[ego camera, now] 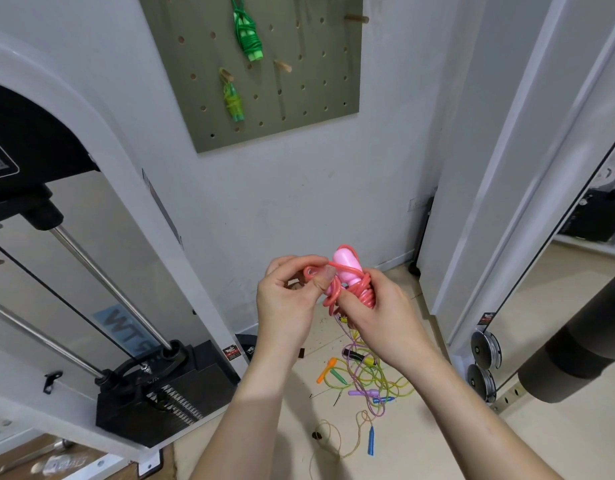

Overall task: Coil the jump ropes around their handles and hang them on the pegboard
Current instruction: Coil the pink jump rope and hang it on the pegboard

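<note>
Both hands up in front of chest w/ pink jump rope (347,285): right hand (379,317) grips the coiled bundle round the handles, left hand (288,299) pinches a loose loop beside it. Two green coiled ropes (247,32) hang on pegboard (299,109); tangled ropes (365,379) lie on floor below.

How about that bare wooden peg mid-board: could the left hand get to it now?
Probably not yet: the left hand pinches the pink jump rope, whose coil the right hand grips. Nothing blocks the peg on the pegboard itself, though.
</note>
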### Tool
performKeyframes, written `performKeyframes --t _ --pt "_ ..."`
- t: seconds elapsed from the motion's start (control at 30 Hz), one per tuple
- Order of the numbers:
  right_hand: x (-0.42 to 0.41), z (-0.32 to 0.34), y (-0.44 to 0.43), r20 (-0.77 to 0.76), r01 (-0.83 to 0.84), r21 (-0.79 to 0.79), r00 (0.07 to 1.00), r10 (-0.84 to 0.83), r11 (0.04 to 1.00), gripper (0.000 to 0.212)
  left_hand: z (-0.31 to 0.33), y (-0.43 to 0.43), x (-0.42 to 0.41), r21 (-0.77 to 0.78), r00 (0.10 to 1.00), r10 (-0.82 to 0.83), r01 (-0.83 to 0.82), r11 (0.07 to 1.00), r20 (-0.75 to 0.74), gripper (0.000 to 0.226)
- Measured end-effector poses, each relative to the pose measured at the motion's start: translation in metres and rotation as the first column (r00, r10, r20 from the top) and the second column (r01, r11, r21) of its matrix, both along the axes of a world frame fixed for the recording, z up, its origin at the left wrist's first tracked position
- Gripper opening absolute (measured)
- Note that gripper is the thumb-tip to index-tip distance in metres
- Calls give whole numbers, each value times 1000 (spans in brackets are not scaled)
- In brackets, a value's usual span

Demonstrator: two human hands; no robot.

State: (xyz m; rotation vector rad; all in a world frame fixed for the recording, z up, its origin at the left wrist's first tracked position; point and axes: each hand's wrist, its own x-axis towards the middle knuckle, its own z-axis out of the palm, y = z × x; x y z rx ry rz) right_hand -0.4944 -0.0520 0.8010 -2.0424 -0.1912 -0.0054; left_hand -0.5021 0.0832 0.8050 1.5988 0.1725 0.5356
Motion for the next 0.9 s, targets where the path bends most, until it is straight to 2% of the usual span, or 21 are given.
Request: performKeyframes --t 0.1,0.17,0.23,0.3,0.4,0.5,0.57,0.6,0.67,0.73,0.83,0.9 --pt "-2 6 -4 55 -45 -39 997 47 998 20 1 6 2 -268 985 -174 162 950 -18 47" --pt "-2 10 -9 106 -72 -94 991 82 993 20 3 12 2 -376 934 -355 311 873 -51 48" --pt "-2 12 -13 131 -114 -109 983 128 988 21 7 19 4 -380 872 -479 411 829 -102 41" --pt "-2 12 -14 134 -145 -126 978 162 981 20 14 24 7 -325 856 -494 428 843 -151 39" --pt "1 14 -14 117 -123 -105 984 135 987 20 24 21 7 -155 934 -320 296 942 -160 41" --pt "2 16 -12 73 -100 -37 992 103 994 16 25 8 -1 -8 995 -81 80 997 -64 30" --pt "0 17 -9 32 -99 18 995 99 995 14 19 2 -6 114 997 72 -74 991 19 24" --pt "-1 17 -7 7 -99 51 995 99 994 13 16 2 -9 228 989 112 -133 965 101 21" --pt "-4 17 -4 -32 -94 81 995 97 992 16 11 3 -13 476 960 78 -204 856 270 16" --pt "-5 17 -2 -43 -88 83 995 92 993 30 8 9 -12 610 946 3 -212 763 325 16" --pt "-3 14 0 -28 -57 89 998 60 994 29 10 14 -14 581 964 -61 -104 807 258 19" --pt "-4 14 2 -5 -46 87 999 47 995 26 18 11 -15 512 980 -41 -67 856 196 17"
